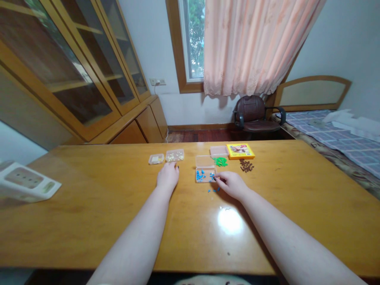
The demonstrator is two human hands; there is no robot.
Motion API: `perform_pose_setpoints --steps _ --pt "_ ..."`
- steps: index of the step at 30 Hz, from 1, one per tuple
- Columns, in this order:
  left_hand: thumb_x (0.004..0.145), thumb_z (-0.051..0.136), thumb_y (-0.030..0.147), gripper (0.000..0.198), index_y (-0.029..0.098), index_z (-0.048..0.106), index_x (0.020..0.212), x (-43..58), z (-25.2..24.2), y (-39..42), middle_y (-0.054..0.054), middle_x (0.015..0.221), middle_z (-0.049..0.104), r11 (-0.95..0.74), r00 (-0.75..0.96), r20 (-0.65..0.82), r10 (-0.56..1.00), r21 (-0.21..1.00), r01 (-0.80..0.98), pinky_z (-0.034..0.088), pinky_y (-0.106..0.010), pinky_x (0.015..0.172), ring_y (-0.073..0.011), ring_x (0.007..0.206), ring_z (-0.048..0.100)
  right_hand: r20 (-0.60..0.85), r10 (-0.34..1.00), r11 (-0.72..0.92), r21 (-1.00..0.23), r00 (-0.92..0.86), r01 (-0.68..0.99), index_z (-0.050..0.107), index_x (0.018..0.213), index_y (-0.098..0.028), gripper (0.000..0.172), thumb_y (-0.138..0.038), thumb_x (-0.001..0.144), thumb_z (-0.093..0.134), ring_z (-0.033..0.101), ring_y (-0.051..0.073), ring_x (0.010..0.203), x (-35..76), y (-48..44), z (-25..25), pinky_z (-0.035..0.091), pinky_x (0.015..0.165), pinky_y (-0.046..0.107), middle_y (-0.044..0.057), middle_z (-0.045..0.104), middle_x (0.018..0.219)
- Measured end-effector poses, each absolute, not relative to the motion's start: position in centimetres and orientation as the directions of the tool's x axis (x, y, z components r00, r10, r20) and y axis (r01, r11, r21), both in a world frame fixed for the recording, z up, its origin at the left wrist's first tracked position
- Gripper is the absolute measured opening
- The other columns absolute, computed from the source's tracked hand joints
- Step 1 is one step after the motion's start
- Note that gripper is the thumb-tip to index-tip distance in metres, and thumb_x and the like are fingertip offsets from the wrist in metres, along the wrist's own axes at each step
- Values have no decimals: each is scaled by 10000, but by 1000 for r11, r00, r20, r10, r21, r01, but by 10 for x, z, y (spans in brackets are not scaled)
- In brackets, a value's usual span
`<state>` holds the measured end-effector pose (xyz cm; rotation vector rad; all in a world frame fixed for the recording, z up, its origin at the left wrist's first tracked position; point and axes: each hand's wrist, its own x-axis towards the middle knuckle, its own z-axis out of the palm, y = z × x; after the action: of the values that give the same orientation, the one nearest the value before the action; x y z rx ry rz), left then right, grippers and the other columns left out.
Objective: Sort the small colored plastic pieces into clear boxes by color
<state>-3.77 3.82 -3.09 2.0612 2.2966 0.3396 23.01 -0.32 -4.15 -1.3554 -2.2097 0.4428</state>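
My right hand (233, 184) reaches over the right edge of a small clear plastic box (204, 181) with its lid folded back. Thumb and fingers are pinched together beside several small blue pieces (200, 175); whether something is between the fingertips is too small to see. More loose blue pieces (214, 190) lie on the table just in front of the box. To the left, my left hand (168, 175) rests on the table with curled fingers, just in front of a clear box of whitish pieces (175, 155). Whatever its fingers may hold is hidden.
Green pieces (220, 161) lie by a clear tray (219, 151), and brown pieces (246, 165) in front of a yellow box (240, 151). A smaller clear box (156, 159) stands left. A white device (26, 181) is at the table's left edge. Beyond stands a chair (252, 113).
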Motion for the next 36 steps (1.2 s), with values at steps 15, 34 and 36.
perform_pose_setpoints --steps 15,34,36 --pt "830 514 312 180 226 661 888 -32 -37 41 -58 968 618 -42 38 27 999 193 980 450 -289 746 -200 867 602 129 828 536 -473 -546 700 708 902 -234 201 -327 812 554 631 152 745 230 -8 -33 415 658 233 20 718 835" --pt "881 481 320 225 240 632 1026 6 -28 10 -37 982 581 -561 521 210 827 311 767 453 -261 776 -154 865 577 110 804 593 -222 -585 774 690 780 -217 149 -260 802 549 608 150 633 222 -11 -34 358 585 236 37 704 738" --pt "883 479 328 213 244 642 990 7 -26 7 -30 971 584 -614 583 192 789 287 736 448 -260 782 -154 872 572 170 808 589 -280 -564 758 678 779 -214 137 -252 807 550 603 140 640 224 -9 -37 365 594 230 27 698 737"
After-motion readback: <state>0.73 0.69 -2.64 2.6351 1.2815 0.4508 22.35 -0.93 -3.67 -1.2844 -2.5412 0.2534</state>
